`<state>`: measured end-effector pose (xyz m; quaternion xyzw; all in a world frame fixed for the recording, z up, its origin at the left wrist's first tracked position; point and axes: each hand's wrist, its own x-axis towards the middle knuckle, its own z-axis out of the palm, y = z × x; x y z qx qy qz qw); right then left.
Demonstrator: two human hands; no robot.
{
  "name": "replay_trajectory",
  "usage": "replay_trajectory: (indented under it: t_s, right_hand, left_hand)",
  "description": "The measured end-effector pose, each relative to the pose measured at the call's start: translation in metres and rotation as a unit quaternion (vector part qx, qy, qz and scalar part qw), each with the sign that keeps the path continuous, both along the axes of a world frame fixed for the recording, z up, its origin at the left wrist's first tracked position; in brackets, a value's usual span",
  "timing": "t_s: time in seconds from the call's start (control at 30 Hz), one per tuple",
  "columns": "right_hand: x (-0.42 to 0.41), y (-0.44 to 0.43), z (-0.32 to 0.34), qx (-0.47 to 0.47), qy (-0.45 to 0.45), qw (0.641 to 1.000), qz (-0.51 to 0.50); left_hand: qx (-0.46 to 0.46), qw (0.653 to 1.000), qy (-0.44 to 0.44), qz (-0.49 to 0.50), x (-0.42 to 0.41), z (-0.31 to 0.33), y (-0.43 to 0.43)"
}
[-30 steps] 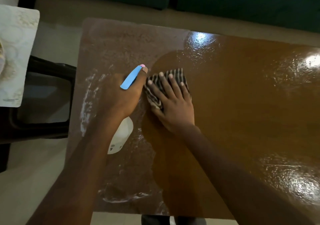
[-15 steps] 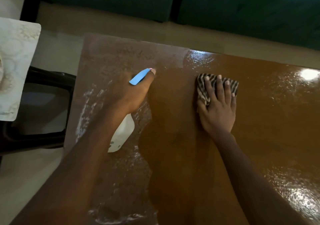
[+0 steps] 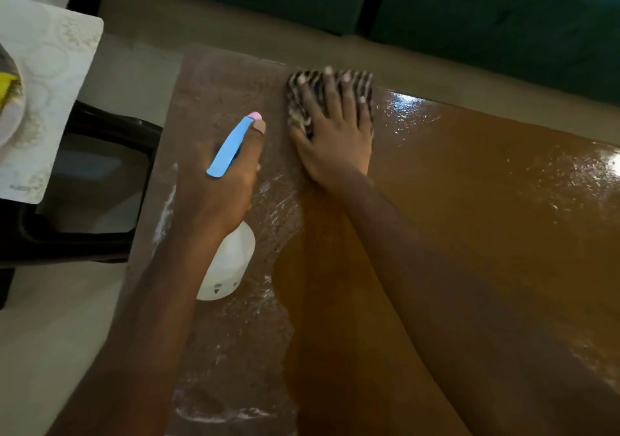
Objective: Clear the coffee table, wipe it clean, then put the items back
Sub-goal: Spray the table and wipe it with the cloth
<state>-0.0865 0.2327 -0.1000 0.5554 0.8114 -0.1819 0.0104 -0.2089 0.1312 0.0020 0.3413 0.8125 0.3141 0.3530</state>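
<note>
The brown coffee table is glossy and wet on its right part and dull with white streaks on its left part. My right hand lies flat with straight fingers on a striped cloth, pressing it down near the table's far edge. My left hand grips a white spray bottle with a blue trigger and pink nozzle, held over the dull left part.
A dark chair stands left of the table. A white patterned mat with a plate lies at the far left. A dark green sofa runs behind the table, across a strip of pale floor.
My right hand slid the cloth first to the right, then back left and away to the far edge. The left hand and bottle stayed about where they were.
</note>
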Motion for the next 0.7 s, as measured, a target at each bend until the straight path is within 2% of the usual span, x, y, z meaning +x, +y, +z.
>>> replay_trajectory:
  t_s: [0.1, 0.2, 0.4, 0.7]
  right_hand:
    - [0.019, -0.035, 0.001, 0.008, 0.008, 0.994, 0.109]
    - [0.053, -0.062, -0.001, 0.021, 0.004, 0.991, 0.131]
    - [0.093, -0.078, 0.002, 0.008, -0.032, 0.999, 0.01]
    - [0.072, -0.069, 0.004, -0.025, -0.038, 0.989, -0.138]
  left_hand:
    - [-0.016, 1.0, -0.005, 0.001, -0.001, 0.003, -0.004]
    - [-0.076, 0.997, -0.028, 0.001, -0.001, 0.004, -0.001]
    - [-0.136, 0.987, -0.073, -0.034, -0.015, 0.0, 0.008]
    - [-0.086, 0.994, -0.025, -0.063, -0.052, -0.001, 0.028]
